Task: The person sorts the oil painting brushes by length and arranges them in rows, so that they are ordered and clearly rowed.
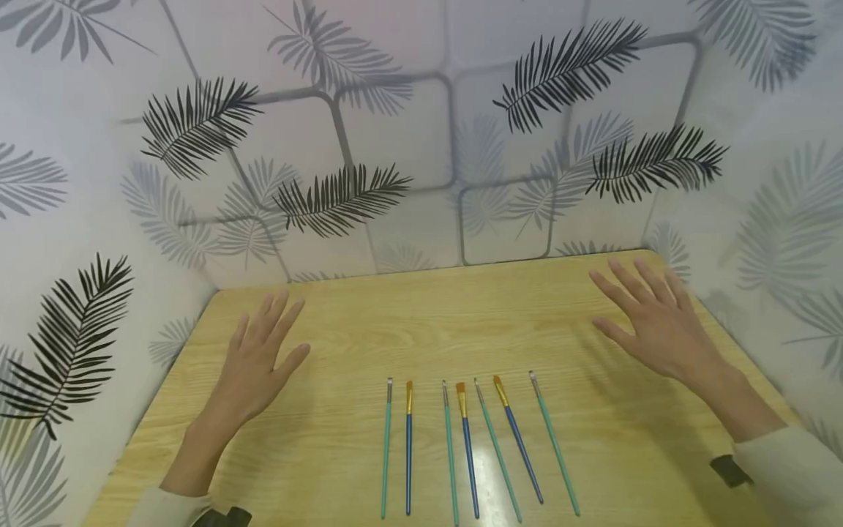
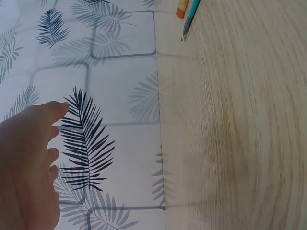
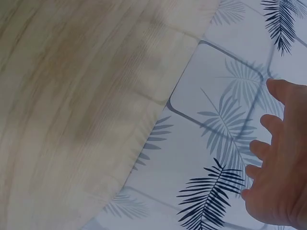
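Several paintbrushes lie side by side near the front middle of the table, bristles pointing away from me. Some have teal handles, like the leftmost brush (image 1: 386, 446) and the rightmost brush (image 1: 555, 446). Others are blue with gold ferrules and orange bristles, such as the flat brush (image 1: 469, 454) and the slanted brush (image 1: 519, 439). To their left, my left hand (image 1: 253, 373) is held over the table with its fingers spread, holding nothing. My right hand (image 1: 665, 333), likewise spread and holding nothing, is over the table's right side. Two brush tips (image 2: 187, 24) show at the top of the left wrist view.
The wood-grain table (image 1: 342, 329) meets a wall (image 1: 408, 227) covered in leaf-patterned paper at its back edge. Similar patterned walls stand at the left and right. Dark straps (image 1: 729, 470) show at the cuffs of both pale sleeves (image 1: 797, 468).
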Motion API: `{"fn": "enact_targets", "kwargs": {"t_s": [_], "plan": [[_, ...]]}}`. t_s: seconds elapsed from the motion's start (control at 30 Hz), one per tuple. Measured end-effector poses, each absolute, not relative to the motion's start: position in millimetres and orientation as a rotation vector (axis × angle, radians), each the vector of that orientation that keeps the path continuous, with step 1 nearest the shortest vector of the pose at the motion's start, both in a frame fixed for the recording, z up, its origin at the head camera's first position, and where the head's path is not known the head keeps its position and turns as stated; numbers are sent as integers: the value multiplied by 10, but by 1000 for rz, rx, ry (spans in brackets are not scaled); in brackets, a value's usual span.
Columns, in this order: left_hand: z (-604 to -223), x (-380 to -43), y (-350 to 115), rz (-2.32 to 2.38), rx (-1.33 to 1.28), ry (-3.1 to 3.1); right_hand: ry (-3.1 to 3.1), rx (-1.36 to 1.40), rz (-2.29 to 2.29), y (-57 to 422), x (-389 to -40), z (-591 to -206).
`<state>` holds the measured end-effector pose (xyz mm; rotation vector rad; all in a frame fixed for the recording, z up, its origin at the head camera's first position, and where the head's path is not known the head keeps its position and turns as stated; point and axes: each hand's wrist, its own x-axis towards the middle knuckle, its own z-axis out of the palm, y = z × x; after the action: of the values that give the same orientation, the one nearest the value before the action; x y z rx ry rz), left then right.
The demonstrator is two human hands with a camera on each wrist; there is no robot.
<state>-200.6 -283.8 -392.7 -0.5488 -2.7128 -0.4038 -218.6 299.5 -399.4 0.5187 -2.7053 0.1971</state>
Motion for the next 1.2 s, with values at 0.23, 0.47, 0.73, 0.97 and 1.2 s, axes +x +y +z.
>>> {"fn": "enact_targets", "kwargs": {"t_s": [0.23,0.47,0.73,0.97,1.2], "plan": [[-3931,-1988,-2838,-612,-579,-2743,-2791,524,391,3008,-2155,-3970],[-3947,-1937,-2823,-937,-582,-2798,-2816,547,601,3026,-2150,-3979],[-3941,-1815,-2746,-1295,-520,-2895,-2922,493,1024,2999,-1985,-3952],[-3871,-1757,-2630,-1543,-533,-2870,-2881,517,1387,2892,-1908,-3936],[-3822,-1679,-2501,-1780,-526,-2820,-2775,541,1727,2794,-1868,-3981]]}}
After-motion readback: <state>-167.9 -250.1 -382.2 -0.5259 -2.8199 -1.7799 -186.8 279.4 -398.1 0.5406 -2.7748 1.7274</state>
